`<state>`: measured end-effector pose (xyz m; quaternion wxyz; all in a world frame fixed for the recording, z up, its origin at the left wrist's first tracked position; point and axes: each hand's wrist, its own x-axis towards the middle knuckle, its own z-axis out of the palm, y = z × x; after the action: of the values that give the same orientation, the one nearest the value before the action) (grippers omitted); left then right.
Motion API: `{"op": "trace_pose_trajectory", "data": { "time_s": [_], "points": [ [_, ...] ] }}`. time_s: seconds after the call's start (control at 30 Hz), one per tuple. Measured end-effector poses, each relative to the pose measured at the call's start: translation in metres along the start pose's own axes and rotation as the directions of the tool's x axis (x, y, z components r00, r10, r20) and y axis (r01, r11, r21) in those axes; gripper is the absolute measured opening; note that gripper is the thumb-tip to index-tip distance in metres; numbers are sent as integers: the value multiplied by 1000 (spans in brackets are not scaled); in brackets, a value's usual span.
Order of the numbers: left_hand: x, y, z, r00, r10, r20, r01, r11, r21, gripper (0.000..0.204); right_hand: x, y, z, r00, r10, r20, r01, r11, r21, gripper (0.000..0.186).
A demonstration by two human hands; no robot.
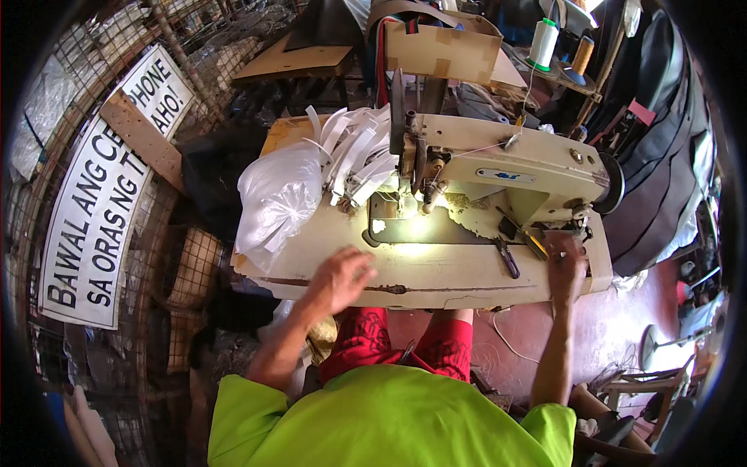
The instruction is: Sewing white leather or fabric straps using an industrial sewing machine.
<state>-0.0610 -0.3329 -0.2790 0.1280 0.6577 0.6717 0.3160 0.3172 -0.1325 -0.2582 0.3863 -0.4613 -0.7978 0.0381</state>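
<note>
A cream sewing machine [498,159] stands on a worn cream table [436,272], its lamp lighting the needle plate. My left hand [342,276] hovers over the table's front left, fingers curled and apart, holding nothing I can see. My right hand [566,268] reaches to the table's right end beside a yellow-handled tool [533,243]; whether it grips something small there is hidden. A dark-handled pair of snips [507,258] lies between the hands. White fabric strips [354,156] are piled left of the needle, next to a clear plastic bag [280,198].
A cardboard box [443,47] and thread cones [543,43] sit behind the machine. A white printed sign [109,187] leans against wire mesh on the left. Dark garments [661,140] hang on the right. A fan [661,342] stands on the red floor at lower right.
</note>
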Motion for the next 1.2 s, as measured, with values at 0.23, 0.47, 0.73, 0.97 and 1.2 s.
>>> {"op": "trace_pose_trajectory", "data": {
  "time_s": [0.23,0.47,0.73,0.97,1.2],
  "points": [
    [70,-54,8,964,-16,-264,62,984,167,22,-58,-16,72,994,110,24,-112,991,75,29],
    [98,-76,41,944,37,-327,160,815,556,33,-60,-12,80,993,115,17,-115,993,-4,25],
    [96,-76,46,932,75,-355,29,960,280,19,-63,-12,88,1000,5,-8,-6,989,-151,27],
    [91,-87,44,896,207,-393,-157,975,156,31,-61,-31,91,999,42,-11,-44,975,-219,22],
    [98,-90,27,857,155,-492,-31,968,250,33,-69,-105,118,990,-79,113,46,963,264,18]
  ]
}}
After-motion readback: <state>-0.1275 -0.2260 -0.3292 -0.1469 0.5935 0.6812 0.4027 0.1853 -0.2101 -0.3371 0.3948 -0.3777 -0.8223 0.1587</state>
